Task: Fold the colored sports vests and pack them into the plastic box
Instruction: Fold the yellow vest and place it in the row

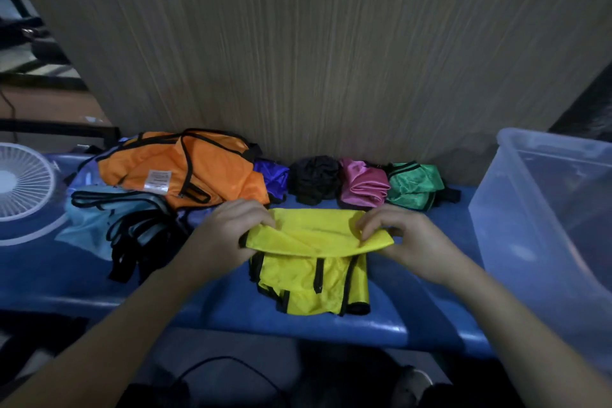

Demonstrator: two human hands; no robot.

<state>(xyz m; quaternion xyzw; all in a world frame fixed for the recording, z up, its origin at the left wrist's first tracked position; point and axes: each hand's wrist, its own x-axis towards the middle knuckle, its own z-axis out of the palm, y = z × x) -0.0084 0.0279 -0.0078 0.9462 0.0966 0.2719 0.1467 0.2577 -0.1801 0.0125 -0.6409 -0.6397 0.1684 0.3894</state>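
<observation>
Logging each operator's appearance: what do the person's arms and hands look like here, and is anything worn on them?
Both forearms are bare up to the frame edge; no sleeves show. The left hand and right hand carry no gloves, and no watch, ring or band is visible.

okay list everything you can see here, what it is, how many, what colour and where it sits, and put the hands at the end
yellow sports vest with black trim: one, yellow, front middle of the table, partly folded
orange sports vest with black trim: one, orange, back left, on top of the unfolded pile
light blue sports vest with black trim: one, light blue, left, under the orange one
bundled purple vest: one, purple, back row by the wall
bundled black vest: one, black, right of the purple
bundled pink vest: one, pink, right of the black
bundled green vest: one, green, right end of the row
clear plastic box: one, translucent, right side
white round fan: one, white, far left
blue table: one, blue
wood-grain wall panel: one, beige, behind the table
left hand: pinches the yellow vest's left edge
right hand: pinches its right edge
</observation>
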